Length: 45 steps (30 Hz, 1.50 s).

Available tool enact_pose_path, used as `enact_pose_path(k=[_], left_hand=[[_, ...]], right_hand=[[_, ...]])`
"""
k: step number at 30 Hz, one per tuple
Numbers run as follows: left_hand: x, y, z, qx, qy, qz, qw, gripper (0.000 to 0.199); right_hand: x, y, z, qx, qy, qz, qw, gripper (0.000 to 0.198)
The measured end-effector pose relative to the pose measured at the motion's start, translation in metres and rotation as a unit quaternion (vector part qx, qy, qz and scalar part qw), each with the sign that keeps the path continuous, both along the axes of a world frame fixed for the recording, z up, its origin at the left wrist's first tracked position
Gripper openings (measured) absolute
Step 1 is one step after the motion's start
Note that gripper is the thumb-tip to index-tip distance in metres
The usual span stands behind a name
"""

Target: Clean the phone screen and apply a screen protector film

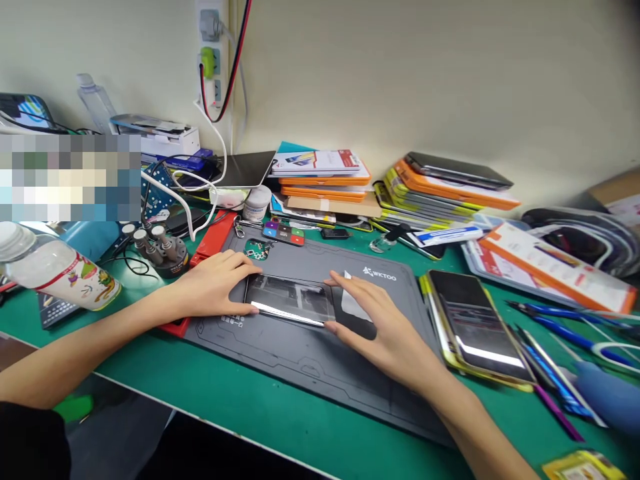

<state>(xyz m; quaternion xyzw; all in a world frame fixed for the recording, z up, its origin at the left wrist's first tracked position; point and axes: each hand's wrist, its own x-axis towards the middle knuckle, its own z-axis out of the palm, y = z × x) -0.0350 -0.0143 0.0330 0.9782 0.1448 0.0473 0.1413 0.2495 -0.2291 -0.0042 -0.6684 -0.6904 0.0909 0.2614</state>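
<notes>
A dark smartphone point(290, 299) with a glossy, reflective screen lies sideways on the grey work mat point(285, 360). My left hand point(213, 285) holds its left end, thumb at the near corner and fingers at the far one. At the other end, my right hand point(387, 327) grips the right corners between thumb and fingers. A small white piece point(353, 305) shows behind my right hand, partly covered by it. Small metal parts point(257, 250) sit in a recess of the mat beyond my left hand, near a colourful strip point(283, 233).
A second phone point(480, 320) lies on a stack right of the mat. Blue-handled pliers point(560, 327) and slim tools lie farther right. Stacked boxes point(320, 163) line the wall. On the left stand a bottle point(65, 267) and a screwdriver holder point(163, 253), with loose cables behind.
</notes>
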Motion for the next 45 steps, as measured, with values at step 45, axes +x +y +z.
enact_pose_path(k=[45], left_hand=[[0.0006, 0.0001, 0.0027, 0.04, 0.016, -0.021, 0.999, 0.066]], right_hand=[[0.0032, 0.0056, -0.0032, -0.035, -0.004, 0.007, 0.999, 0.076]])
